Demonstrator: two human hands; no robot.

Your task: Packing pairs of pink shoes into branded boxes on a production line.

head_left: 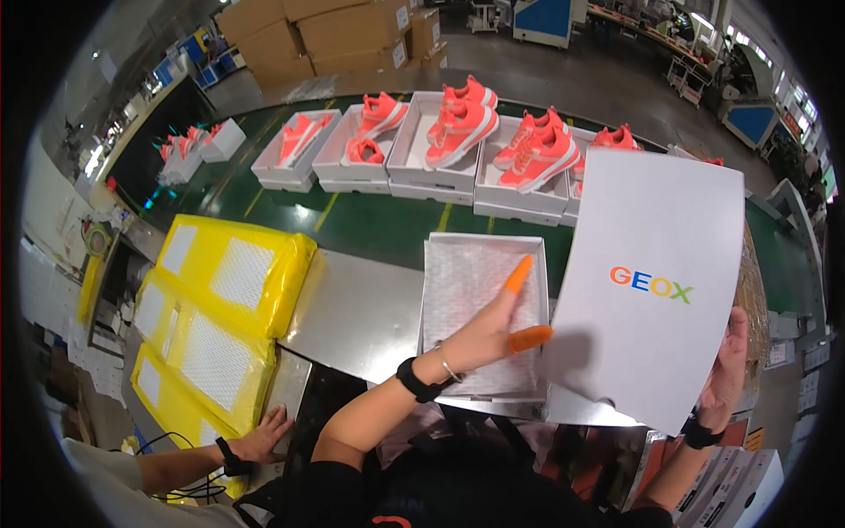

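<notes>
An open white shoebox [544, 264] stands on the metal work surface in front of me, lined with thin white tissue paper [462, 273]. Over its right side is my left hand [482, 333], open, with orange finger covers on the stretched index finger and on the thumb. It holds nothing that I can see. To the right, my right hand [727, 365] grips the edge of a large white box lid [651, 207] with coloured lettering. The lid is raised and tilted, and its near corner hangs over the metal edge. Some fingers of my right hand are hidden behind it.
Beyond, open white boxes [431, 183] with coral sneakers [459, 132] line a green conveyor [370, 224]. Yellow-wrapped packs [229, 273] lie at the left. Another person's hand [261, 437] rests beside them. Closed boxes [739, 488] stand at the lower right; cartons [348, 35] are stacked behind.
</notes>
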